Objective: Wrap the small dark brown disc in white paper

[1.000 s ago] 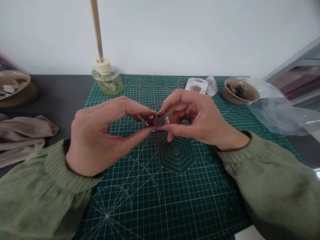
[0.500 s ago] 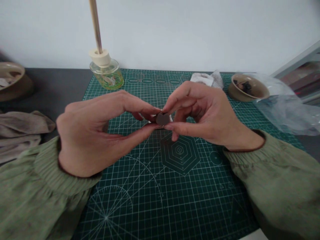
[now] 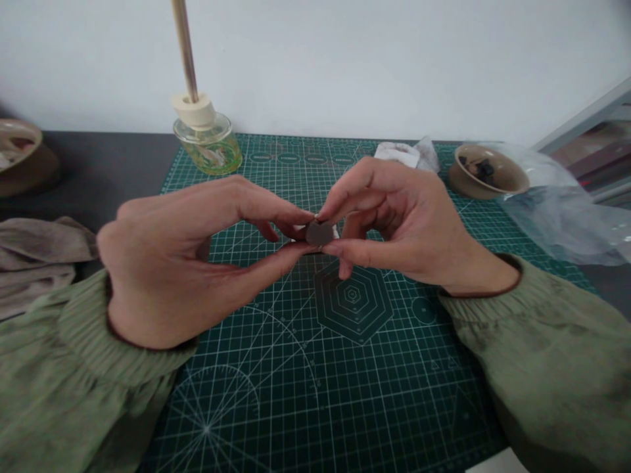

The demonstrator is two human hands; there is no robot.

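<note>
Together our left hand [image 3: 182, 256] and right hand [image 3: 399, 223] pinch a small dark piece [image 3: 318, 233] by its edges, fingertips closed on it above the green mat [image 3: 345, 381]. It seems light and thin, perhaps leather, though blur hides that; edge pinches suit it best.

I find no legible word, brand or number in this view.

1. Cutting mat [image 3: 305, 368]: white print only. I see a square grid, a set of nested hexagons [image 3: 352, 295], a fan of radial lines [image 3: 207, 428] and a small circle [image 3: 424, 310].
2. Far edge of the mat: a row of ovals [image 3: 288, 158]. Any lettering inside them is too small for me to read.
3. Glass bottle [image 3: 210, 148]: a coloured picture, with no characters I can make out.
4. Small dark piece [image 3: 318, 233]: pinched between left hand [image 3: 172, 263] and right hand [image 3: 409, 230]. Its face is plain. The hands hide the mat print behind them.
</note>
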